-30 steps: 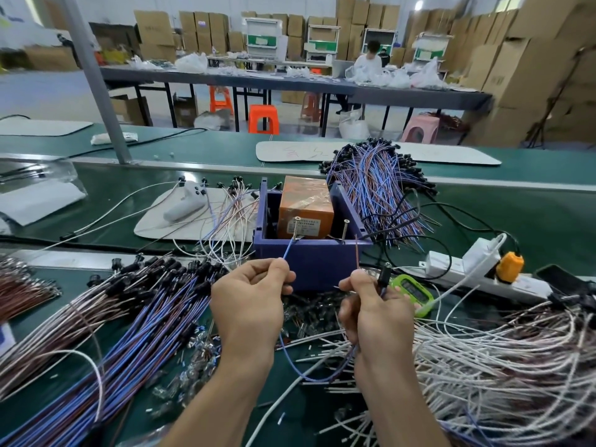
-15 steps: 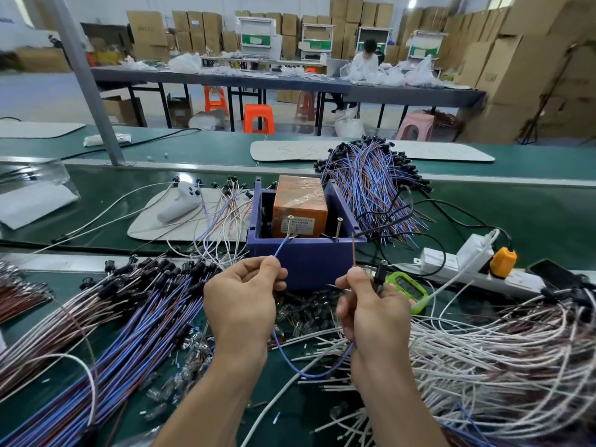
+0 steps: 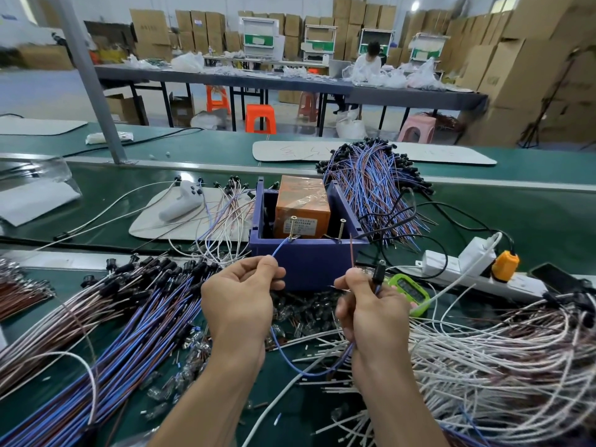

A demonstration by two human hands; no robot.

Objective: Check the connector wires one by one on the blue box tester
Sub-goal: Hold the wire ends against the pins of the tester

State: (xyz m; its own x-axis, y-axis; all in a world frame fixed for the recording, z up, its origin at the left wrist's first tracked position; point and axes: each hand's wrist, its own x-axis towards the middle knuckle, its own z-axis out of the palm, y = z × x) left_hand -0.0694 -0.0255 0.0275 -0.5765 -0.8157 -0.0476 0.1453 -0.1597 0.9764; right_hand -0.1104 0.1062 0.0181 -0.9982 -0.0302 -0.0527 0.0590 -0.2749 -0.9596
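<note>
We look down on a green desk (image 3: 532, 217). At the center of the frame the blue box tester (image 3: 306, 266) stands on it. Blue-and-brown wires (image 3: 135, 333) fan across the lower left, and white wires (image 3: 500, 366) are heaped at the lower right. Another blue bundle (image 3: 371, 188) lies behind the box. A white power strip (image 3: 435, 266) lies at the right, and a pale mat (image 3: 154, 229) lies left of the box.

I see my bare left hand (image 3: 240, 304) and bare right hand (image 3: 371, 312); the left forearm (image 3: 206, 398) and right forearm (image 3: 396, 408) are likewise uncovered, skin showing down to the frame's edge.

The orange block's label (image 3: 300, 225) is too blurred to read.
</note>
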